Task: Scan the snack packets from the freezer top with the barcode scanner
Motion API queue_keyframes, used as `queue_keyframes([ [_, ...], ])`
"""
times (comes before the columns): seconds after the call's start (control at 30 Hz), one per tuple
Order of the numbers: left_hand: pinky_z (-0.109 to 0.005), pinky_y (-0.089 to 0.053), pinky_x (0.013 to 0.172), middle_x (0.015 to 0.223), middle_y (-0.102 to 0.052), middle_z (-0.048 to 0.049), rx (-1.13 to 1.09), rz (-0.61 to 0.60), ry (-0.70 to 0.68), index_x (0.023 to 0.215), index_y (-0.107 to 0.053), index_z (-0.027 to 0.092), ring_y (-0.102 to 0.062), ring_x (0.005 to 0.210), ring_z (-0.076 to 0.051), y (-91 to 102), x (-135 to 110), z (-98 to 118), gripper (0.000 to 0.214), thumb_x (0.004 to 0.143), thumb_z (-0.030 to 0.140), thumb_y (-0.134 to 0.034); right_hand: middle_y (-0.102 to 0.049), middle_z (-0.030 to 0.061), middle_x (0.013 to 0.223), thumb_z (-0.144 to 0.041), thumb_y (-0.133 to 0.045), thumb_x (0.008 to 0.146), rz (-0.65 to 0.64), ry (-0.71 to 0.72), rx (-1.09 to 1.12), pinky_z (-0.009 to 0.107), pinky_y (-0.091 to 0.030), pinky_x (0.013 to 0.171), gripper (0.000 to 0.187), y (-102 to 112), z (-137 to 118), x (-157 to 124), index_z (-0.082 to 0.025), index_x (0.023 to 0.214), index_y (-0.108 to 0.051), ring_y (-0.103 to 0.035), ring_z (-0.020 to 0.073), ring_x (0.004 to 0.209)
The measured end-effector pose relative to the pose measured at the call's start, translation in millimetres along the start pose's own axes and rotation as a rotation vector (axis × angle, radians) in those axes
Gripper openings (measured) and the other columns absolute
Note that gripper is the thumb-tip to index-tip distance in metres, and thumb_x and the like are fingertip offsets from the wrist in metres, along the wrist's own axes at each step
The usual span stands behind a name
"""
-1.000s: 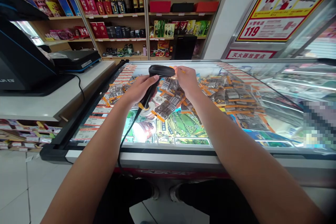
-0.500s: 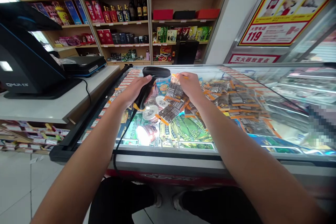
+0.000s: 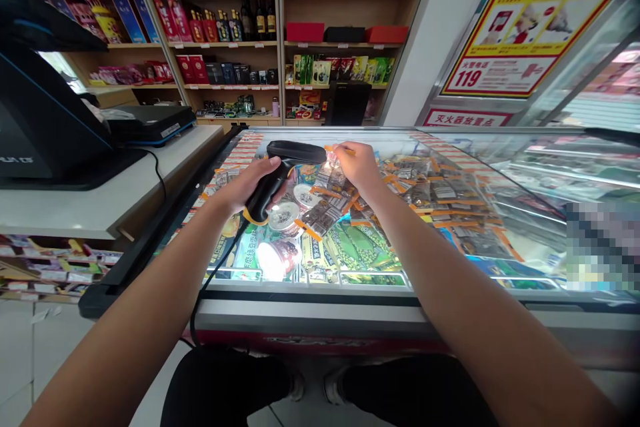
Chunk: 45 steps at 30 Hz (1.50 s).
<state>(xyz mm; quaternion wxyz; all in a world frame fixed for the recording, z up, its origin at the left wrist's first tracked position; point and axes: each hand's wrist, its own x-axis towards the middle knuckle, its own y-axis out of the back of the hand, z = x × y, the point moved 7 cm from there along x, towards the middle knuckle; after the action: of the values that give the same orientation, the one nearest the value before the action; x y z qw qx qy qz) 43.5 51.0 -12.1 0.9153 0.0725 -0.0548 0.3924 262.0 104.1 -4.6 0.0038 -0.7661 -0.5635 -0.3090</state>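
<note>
My left hand [image 3: 253, 185] is wrapped round the handle of a black and yellow barcode scanner [image 3: 295, 151], whose head points right. From its base a black cable runs down over the freezer's front edge. My right hand [image 3: 358, 163], closed in a pinch, grips the orange top edge of a clear snack packet [image 3: 331, 175] just beyond the scanner's head. Under both hands lie more orange-edged packets [image 3: 324, 212], round white-lidded tubs [image 3: 284, 216] and green popsicle-like packs [image 3: 357, 245].
A glass-topped chest freezer [image 3: 320, 307] spans the front. On the left, a white counter [image 3: 75, 210] bears a black checkout terminal [image 3: 45, 107] and a flat black device [image 3: 150, 121]. Shelves [image 3: 225, 45] of boxes and bottles stand behind. A safety poster [image 3: 537, 20] hangs at right.
The scanner in my left hand has moved slightly down and left, and its head looks flatter. The right hand keeps its pinch on the packet. The view has shifted a little.
</note>
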Motion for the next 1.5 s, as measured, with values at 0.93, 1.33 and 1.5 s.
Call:
queue_keyframes([
  [0.93,-0.023,-0.04,0.04,0.055,-0.06,-0.0005,0.043,0.064,-0.021,0.093,-0.06,0.018,-0.052,0.04,-0.013,-1.2,-11,-2,0.05,0.09,0.066,-0.051,-0.07,0.0071,0.079,-0.033,-0.057,0.084,-0.002,0.012,-0.017,0.033,-0.045,0.07,0.025,0,-3,-3,-0.015,0.082,-0.075,-0.063,0.0233,0.078],
  [1.33,-0.024,-0.038,0.037,0.052,-0.057,0.0011,-0.161,0.53,-0.098,0.084,-0.057,0.019,-0.052,0.037,-0.012,58.6,-19,10,0.049,0.084,0.068,-0.054,-0.071,0.0163,0.105,-0.036,-0.072,0.084,-0.162,0.116,-0.685,0.047,-0.047,0.086,0.036,-8,-18,-16,-0.017,0.114,-0.07,-0.061,0.0364,0.103],
  [1.5,-0.023,-0.039,0.039,0.051,-0.056,0.0027,-0.291,0.83,-0.129,0.083,-0.055,0.02,-0.053,0.038,-0.011,90.4,-28,2,0.049,0.085,0.069,-0.052,-0.066,0.0176,0.122,-0.041,-0.061,0.092,-0.254,0.303,-0.777,0.053,-0.043,0.097,0.04,-55,-42,-36,-0.018,0.124,-0.066,-0.052,0.0398,0.12],
])
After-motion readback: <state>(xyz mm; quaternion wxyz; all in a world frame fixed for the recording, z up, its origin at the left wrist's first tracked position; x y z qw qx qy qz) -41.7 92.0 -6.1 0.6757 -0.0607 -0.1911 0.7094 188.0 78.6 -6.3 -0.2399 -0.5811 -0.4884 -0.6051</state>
